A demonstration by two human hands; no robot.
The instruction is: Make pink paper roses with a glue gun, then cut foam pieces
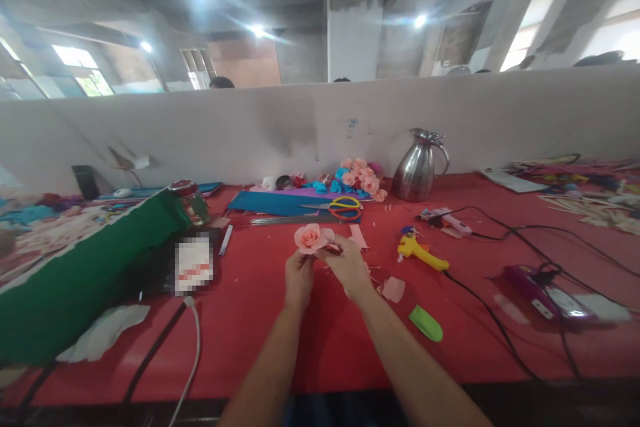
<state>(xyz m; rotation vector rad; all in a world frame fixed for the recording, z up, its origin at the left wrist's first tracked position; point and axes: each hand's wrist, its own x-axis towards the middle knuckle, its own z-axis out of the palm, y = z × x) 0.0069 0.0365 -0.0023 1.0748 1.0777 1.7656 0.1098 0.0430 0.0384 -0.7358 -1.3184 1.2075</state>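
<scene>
Head view: the left hand point(299, 278) is closed beneath a pink paper flower point(311, 238), its fingers gripping the flower's underside. The right hand point(350, 268) is partly closed at the flower's right side, fingertips pinching at the outer petals; the exact contact is too small to confirm. The flower is upright, bloom on top, above the middle of the red table point(260, 340).

Beyond the hands, yellow-and-orange-handled scissors point(344, 208) lie on a blue sheet point(273, 203), with a cluster of pink paper flowers point(363, 177) behind them. A metal jug point(416, 167) stands upright to the right of the cluster.

To the right of the hands, a yellow glue gun point(424, 254) lies on the table, its black cord running toward the near edge. Pink paper scraps point(393, 289) and a green piece point(426, 323) lie nearer the right forearm. To the left, a white pen point(226, 240) lies near a lidded jar point(189, 201).
</scene>
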